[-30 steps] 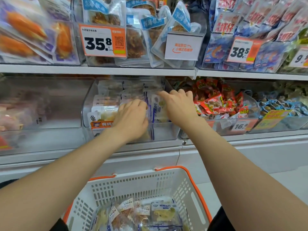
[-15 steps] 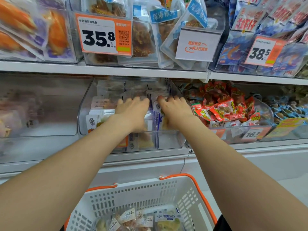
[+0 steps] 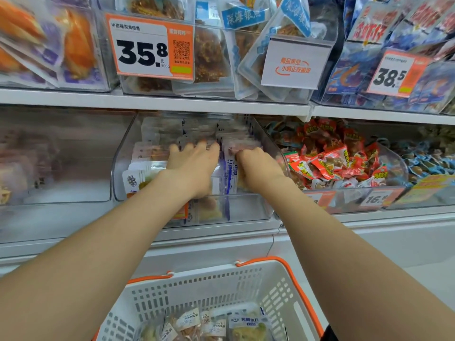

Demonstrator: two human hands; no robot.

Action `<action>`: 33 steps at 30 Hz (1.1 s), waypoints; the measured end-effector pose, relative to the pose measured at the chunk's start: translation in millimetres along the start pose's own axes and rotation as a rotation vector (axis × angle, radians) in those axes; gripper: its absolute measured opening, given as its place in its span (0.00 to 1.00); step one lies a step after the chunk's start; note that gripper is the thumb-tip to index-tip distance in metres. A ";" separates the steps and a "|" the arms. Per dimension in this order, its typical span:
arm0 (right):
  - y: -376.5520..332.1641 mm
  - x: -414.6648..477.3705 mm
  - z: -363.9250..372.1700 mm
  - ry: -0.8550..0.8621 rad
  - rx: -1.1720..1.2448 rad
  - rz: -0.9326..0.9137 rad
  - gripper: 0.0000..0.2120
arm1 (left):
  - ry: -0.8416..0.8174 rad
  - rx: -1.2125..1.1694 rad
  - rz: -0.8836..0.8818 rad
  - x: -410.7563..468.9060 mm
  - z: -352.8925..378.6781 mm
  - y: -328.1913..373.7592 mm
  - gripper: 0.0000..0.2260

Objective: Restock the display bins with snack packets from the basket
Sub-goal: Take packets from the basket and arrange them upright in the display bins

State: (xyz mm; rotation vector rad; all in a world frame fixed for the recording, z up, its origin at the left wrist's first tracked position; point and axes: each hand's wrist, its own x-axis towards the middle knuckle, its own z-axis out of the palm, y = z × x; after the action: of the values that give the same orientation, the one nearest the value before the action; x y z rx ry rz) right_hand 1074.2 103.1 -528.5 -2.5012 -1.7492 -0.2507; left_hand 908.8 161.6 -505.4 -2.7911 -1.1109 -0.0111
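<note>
Clear plastic bins line two white shop shelves. At far left on the lower shelf, one blurred bin [image 3: 61,168] has contents too smeared to make out. Above it, bags of orange snacks [image 3: 73,45] sit beside an orange-and-white price tag [image 3: 147,48] reading 35.8. Under that tag, the middle bin [image 3: 123,153] holds white snack packets [image 3: 145,166] standing upright in rows. The left hand [image 3: 194,163] reaches into this bin palm down, its fingers stretched forward and slightly spread, resting on the packet tops without closing round any. A blue-printed packet [image 3: 230,173] stands on edge between the two hands. Just beside it, the right hand [image 3: 258,168] is in the same bin near its right wall, with fingers bent down over the packet tops. Motion blur hides whether they grip one. Below the forearms, at bottom centre, a white basket [image 3: 270,286] with an orange rim holds spare packets [image 3: 214,323] lying flat. Further right on the lower shelf, the next bin is heaped with red-wrapped snacks [image 3: 332,156], and beyond those lie blue-wrapped sweets [image 3: 430,163]. Above them hangs a second price tag [image 3: 391,75] reading 38.5.
</note>
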 end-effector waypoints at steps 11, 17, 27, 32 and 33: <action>-9.9 -52.0 -21.4 -0.043 0.256 0.028 0.13 | 0.481 -0.229 0.102 -49.0 0.7 14.7 0.13; -28.0 -104.1 -52.5 0.188 0.145 -0.003 0.11 | 0.280 -0.217 0.158 -81.9 8.6 37.8 0.10; -41.0 -202.3 28.9 -0.602 -0.142 -0.036 0.20 | -0.533 -0.066 0.474 -123.9 139.8 96.4 0.12; -30.2 -213.9 66.6 -0.843 -0.175 0.001 0.19 | -0.794 -0.026 0.553 -138.8 211.1 130.2 0.09; -26.1 -214.8 67.8 -0.800 -0.176 0.012 0.16 | -0.814 0.011 0.564 -141.8 224.5 135.5 0.09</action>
State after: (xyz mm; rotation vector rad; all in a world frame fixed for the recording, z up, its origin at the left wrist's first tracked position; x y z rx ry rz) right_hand 983.7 -75.9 -634.3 -2.9776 -1.9932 0.7327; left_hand 888.5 -3.4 -752.8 -3.0315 -0.3326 1.2545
